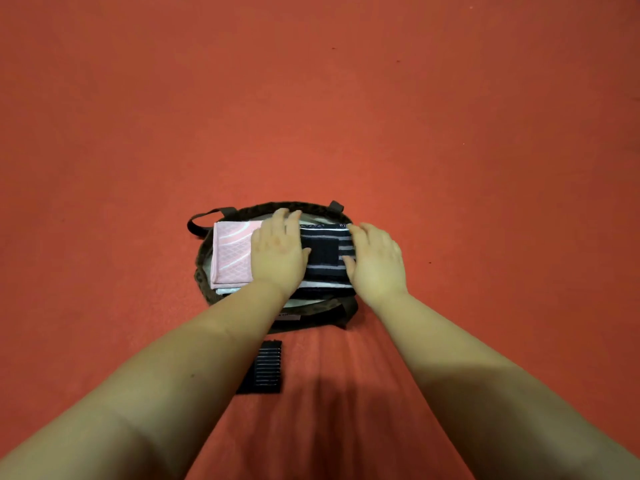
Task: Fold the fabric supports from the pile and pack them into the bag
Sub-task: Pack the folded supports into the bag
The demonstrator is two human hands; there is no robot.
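Striped support point(323, 252) under flat left hand point(277, 249), right hand point(377, 261).

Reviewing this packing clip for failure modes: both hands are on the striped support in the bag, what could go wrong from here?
1. The dark striped support sits high at the bag's opening, held flat by the left hand and right hand; it may spring open once released.
2. It lies beside the folded pink support; pushing it down could shift or unfold that one.
3. Another striped support lies on the red surface near the left forearm and could be overlooked.
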